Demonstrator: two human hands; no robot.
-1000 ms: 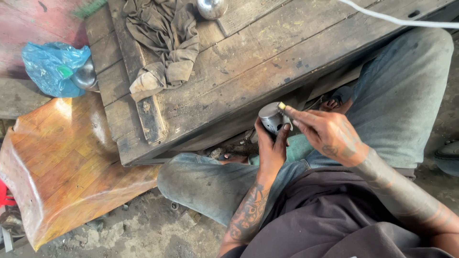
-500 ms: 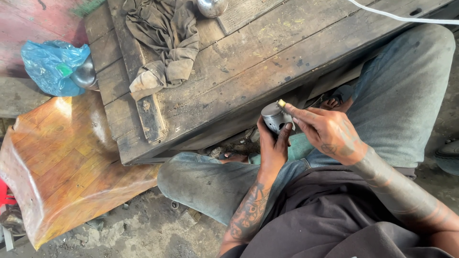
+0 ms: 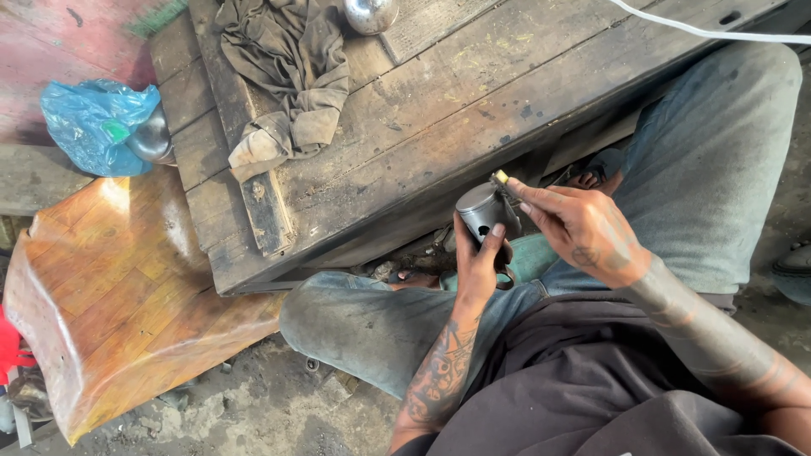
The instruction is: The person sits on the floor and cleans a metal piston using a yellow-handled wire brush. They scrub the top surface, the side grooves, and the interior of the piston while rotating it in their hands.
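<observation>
— What has the left hand (image 3: 478,260) got?

— A piston (image 3: 481,211), a short grey metal cylinder. The fingers are clenched round its lower part from below, thumb up one side, and the domed crown tilts up and away from the person.

— And the right hand (image 3: 583,230)?

— It pinches a small tool (image 3: 500,178) with a yellowish tip between thumb and forefinger. The tip sits right at the upper edge of the piston, touching or very nearly; I cannot tell which. The other fingers are stretched out loosely.

— Where is the piston in all this?

— In the air above the person's lap, between the knees in faded jeans (image 3: 363,325), just in front of the near edge of the tabletop (image 3: 439,110).

— What lies on that tabletop?

— It is made of dark, worn planks. A crumpled brown rag (image 3: 291,76) lies towards its far left, and a shiny round metal thing (image 3: 372,13) sits at the top edge, partly cut off. A white cable (image 3: 701,32) runs across the far right corner.

— Further out?

— To the left, a blue plastic bag (image 3: 95,127) with a dark rounded metal piece beside it, and below that a glossy orange-brown wooden slab (image 3: 118,295). The floor (image 3: 253,405) is grey and gritty.
</observation>
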